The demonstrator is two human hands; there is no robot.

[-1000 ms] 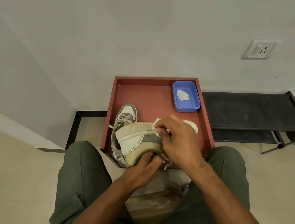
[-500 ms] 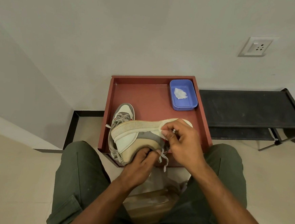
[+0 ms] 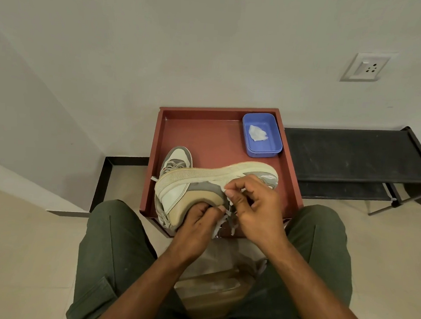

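Your right hand (image 3: 256, 208) slid back from the sole's rim towards you over the last second, so the toe end of the sneaker (image 3: 202, 184), which it had covered, came into view. Its fingers (image 3: 240, 187) were curled, thumb and forefinger pinching a small white wipe (image 3: 226, 190) against the side of the shoe, where the pale midsole meets the grey panel. Your left hand (image 3: 196, 223) held the same sneaker from below, fingers wrapped round the tan collar at the heel, with the laces (image 3: 224, 222) hanging loose beside it. You had the shoe tipped on its side, sole facing away from you, above the near edge of the red tray (image 3: 206, 139).

By the look of it you were mid-clean, not near the end: the rim of the sole looked yellowed and grubby along most of its length, and only a short stretch was under the wipe. The second sneaker (image 3: 178, 160) lay in the tray behind the first; whether it had been cleaned could not be told. A crumpled wipe (image 3: 257, 133) sat in the blue tub (image 3: 262, 154) at the tray's far right corner.
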